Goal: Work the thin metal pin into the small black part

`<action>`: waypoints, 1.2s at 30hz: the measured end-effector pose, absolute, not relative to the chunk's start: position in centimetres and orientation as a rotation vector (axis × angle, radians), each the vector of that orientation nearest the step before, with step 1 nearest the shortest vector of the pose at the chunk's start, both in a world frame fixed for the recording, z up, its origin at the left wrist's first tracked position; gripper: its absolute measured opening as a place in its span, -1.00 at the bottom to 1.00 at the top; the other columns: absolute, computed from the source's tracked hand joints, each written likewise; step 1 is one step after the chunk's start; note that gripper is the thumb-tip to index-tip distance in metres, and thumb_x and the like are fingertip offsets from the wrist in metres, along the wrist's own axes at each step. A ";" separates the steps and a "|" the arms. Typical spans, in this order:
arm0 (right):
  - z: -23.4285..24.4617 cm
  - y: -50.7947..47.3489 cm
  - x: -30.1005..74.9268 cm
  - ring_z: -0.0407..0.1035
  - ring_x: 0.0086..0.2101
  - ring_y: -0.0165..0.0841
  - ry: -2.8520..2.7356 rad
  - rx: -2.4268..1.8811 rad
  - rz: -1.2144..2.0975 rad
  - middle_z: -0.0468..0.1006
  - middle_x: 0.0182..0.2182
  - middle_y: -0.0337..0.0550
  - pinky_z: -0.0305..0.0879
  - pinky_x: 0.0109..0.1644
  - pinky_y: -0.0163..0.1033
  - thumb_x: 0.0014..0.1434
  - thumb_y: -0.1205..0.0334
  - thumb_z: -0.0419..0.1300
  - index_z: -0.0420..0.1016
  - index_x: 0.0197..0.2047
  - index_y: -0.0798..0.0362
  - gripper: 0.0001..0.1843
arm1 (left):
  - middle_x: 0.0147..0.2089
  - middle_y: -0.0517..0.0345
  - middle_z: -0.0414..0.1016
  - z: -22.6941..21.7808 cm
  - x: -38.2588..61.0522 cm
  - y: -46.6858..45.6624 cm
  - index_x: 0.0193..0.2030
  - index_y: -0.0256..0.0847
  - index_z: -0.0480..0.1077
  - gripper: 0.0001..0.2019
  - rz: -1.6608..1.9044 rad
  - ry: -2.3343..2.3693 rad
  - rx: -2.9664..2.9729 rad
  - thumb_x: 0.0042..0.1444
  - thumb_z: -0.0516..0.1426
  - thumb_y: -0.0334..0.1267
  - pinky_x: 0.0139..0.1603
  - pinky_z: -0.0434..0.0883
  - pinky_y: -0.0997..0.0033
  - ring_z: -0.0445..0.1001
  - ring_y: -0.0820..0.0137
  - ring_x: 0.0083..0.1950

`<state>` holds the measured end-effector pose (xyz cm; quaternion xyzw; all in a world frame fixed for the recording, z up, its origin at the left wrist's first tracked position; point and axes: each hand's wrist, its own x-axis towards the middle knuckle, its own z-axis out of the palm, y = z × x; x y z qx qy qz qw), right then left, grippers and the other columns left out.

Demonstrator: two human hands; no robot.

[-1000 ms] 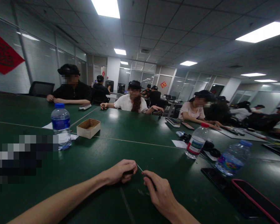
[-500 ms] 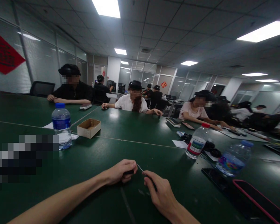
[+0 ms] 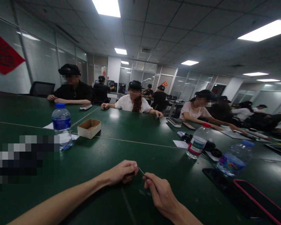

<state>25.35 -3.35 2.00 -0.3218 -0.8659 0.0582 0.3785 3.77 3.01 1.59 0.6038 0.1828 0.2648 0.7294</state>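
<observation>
My left hand [image 3: 122,172] is closed just above the green table [image 3: 121,153], its fingers curled round a small dark object that is mostly hidden. To its right, my right hand [image 3: 162,191] pinches a thin metal rod [image 3: 140,170] like the shaft of a slim screwdriver. The rod slants across the short gap between the hands, and its far end reaches the left hand's fingers. Whether that end touches the dark object cannot be made out. The rod's rear part is hidden in my right hand.
An open cardboard box [image 3: 89,128] stands ahead, beside a blue-capped bottle [image 3: 61,125]. At right are a red-capped bottle [image 3: 198,142], another blue-capped bottle [image 3: 235,158], dark cables [image 3: 215,153] and a pink-edged phone [image 3: 259,200]. Several people sit across the table.
My right hand has turned slightly, and the dark handle seen in it before is now hidden. My left hand stays nearly still. At right, a person's arm has reached further right.
</observation>
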 end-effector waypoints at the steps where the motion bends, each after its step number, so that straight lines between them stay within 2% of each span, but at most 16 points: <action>1: 2.1 -3.4 25.3 0.43 -0.45 -0.40 -2.221 -0.822 0.162 0.50 -0.43 -0.18 0.35 -0.39 -0.34 0.41 0.26 -0.12 0.35 -0.03 0.09 -0.75 | -0.61 0.41 0.04 1.6 3.8 3.0 -0.31 -0.24 0.24 -0.57 0.580 0.404 1.336 0.12 0.13 0.16 -0.62 -0.05 0.56 -0.01 0.59 -0.63; 14: 2.1 -3.4 25.4 0.42 -0.45 -0.42 -2.261 -0.844 0.178 0.49 -0.43 -0.20 0.30 -0.40 -0.36 0.43 0.25 -0.16 0.32 -0.06 0.08 -0.74 | -0.61 0.42 0.03 1.6 3.6 3.0 -0.30 -0.24 0.25 -0.60 0.584 0.390 1.378 0.17 0.11 0.11 -0.62 -0.05 0.56 -0.02 0.60 -0.64; 36: 2.2 -3.3 25.4 0.41 -0.43 -0.42 -2.268 -0.865 0.184 0.47 -0.42 -0.20 0.29 -0.37 -0.35 0.42 0.28 -0.13 0.31 -0.07 0.08 -0.78 | -0.59 0.40 0.04 1.5 3.4 3.2 -0.29 -0.23 0.24 -0.66 0.567 0.424 1.363 0.18 0.12 0.04 -0.61 -0.05 0.54 -0.01 0.59 -0.62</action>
